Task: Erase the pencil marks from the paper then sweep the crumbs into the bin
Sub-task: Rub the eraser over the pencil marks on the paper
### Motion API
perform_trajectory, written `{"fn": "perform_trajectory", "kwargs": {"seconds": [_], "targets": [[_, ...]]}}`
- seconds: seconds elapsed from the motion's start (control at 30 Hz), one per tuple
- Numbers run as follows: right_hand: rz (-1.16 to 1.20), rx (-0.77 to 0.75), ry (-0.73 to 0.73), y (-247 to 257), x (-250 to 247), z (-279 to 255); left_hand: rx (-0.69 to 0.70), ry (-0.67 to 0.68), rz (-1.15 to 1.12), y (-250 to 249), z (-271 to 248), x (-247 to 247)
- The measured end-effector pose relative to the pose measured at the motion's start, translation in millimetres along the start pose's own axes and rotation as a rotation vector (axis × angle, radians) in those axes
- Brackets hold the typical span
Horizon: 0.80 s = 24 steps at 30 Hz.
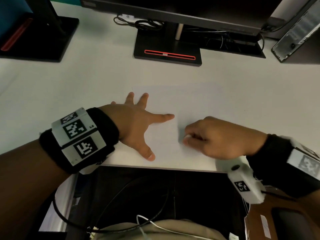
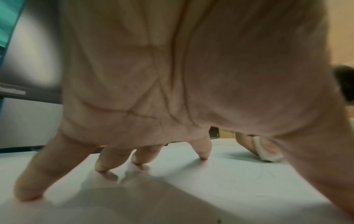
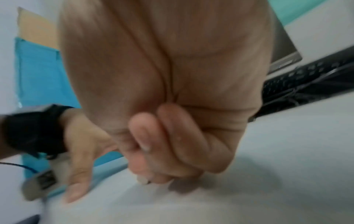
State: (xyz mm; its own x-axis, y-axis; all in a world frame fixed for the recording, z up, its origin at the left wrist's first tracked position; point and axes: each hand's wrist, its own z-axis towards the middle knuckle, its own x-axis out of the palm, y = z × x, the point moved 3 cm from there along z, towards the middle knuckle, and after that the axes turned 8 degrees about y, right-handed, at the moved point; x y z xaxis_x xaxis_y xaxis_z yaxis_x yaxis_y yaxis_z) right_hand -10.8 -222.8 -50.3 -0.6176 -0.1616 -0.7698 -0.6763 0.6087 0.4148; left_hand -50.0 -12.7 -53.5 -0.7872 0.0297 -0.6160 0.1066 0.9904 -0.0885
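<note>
Left hand (image 1: 136,125) flat on paper (image 1: 199,101); right hand (image 1: 220,137) pinches eraser (image 1: 187,136).

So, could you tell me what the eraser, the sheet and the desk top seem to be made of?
The eraser, pinched by the right hand, looks like soft white rubber or vinyl: matte, with rounded edges. The sheet under the left hand looks like thin matte white paper, lying flat with a faint edge. The desk top seems a smooth off-white laminate, though that is uncertain.
</note>
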Motion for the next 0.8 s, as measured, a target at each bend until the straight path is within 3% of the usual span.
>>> {"fn": "perform_trajectory", "kwargs": {"seconds": [0.1,0.2,0.33,0.47,0.6,0.8], "targets": [[-0.008,-0.020,0.057,0,4,-2,-0.016,0.012,0.004,-2,1,-2],[0.020,0.053,-0.008,-14,-8,-3,-0.023,0.016,0.006,-4,0,-1],[-0.016,-0.056,0.043,5,5,-5,-0.030,0.023,0.014,-8,0,-3],[-0.002,0.021,-0.006,-10,-6,-5,-0.026,0.020,0.008,-7,-1,-3],[-0.007,-0.076,0.033,10,7,-3,-0.025,0.027,0.007,-8,0,-4],[-0.016,-0.071,-0.038,11,3,5,-0.026,0.027,0.003,-7,-1,-3]]}}
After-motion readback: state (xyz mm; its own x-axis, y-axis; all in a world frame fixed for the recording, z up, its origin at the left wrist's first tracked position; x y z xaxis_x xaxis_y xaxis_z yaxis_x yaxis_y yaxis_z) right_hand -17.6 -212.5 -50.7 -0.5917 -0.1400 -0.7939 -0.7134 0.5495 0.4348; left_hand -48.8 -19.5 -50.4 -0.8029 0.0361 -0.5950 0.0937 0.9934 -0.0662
